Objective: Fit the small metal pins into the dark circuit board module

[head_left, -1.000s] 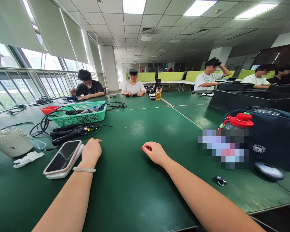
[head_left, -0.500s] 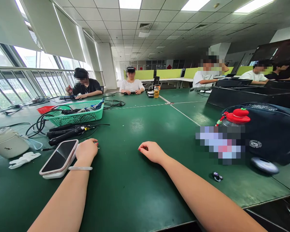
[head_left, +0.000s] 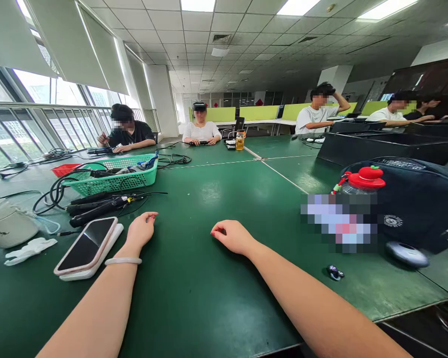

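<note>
My left hand rests on the green table, fingers loosely stretched forward with nothing in them; a pale bracelet circles its wrist. Just left of it lies a phone, screen up, stacked on a white slab. My right hand lies a little to the right on the bare table top. Its fingers, with red nails, are curled in and hold nothing I can see. The two hands are apart and touch no object.
A green basket of cables and black tools sit behind the phone. A white pouch and crumpled white glove lie far left. A red-lidded bottle, dark backpack and small gadgets are right. Several people sit across.
My left hand has uncurled slightly, its fingers reaching further forward. My right hand stays in place. The view has shifted a little.
</note>
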Demonstrator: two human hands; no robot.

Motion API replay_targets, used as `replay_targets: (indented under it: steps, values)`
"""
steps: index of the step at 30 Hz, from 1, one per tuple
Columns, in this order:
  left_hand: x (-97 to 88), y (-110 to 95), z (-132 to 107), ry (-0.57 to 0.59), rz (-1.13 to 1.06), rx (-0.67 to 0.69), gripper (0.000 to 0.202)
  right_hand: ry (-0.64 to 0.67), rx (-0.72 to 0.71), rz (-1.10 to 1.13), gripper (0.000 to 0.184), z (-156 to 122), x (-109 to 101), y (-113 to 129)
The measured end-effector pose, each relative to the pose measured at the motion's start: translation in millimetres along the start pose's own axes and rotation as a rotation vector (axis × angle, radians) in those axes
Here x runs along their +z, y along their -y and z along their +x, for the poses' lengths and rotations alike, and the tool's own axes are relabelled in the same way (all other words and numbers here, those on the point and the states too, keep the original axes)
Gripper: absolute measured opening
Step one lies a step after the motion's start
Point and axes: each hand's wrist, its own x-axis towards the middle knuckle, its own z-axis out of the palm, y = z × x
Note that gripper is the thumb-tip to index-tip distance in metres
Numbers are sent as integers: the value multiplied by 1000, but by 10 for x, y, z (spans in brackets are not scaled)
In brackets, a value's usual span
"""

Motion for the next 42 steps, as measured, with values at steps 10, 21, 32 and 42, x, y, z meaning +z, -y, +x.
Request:
replay_targets:
  steps: [10,21,32,42]
  values:
    - [489,-887,-565,504,-749,299,38,-6,-59,-208,21,57,94,46]
    - [461,-883,-556,478,-862,196,41,14,-156,-252,7,34,117,92]
    - [523,-809,-493,327,-704,109,32,55,-192,-257,15,0,136,147]
    - [515,-800,-526,474,-676,159,41,-113,-98,13,5,37,103,123]
